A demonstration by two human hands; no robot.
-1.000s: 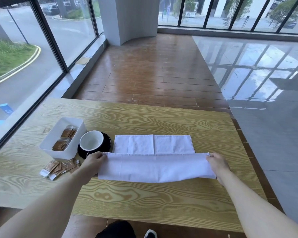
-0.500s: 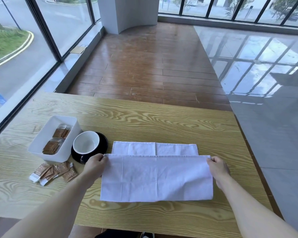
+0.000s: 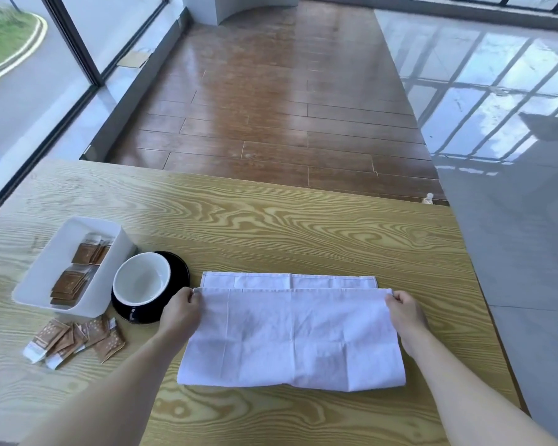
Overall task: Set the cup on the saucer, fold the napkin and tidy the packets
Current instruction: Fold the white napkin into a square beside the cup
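White cloth napkin spread flat on wood-grain table between both hands, near half doubled over, far strip of lower layer left uncovered. Left hand pinching upper layer's far-left corner; right hand pinching far-right corner. Just beyond and outboard of left hand: white-lined cup seated on black saucer. Farther outboard: white tray touching saucer, holding brown packets. Nearer than tray, left of left forearm: loose packets heaped on table.
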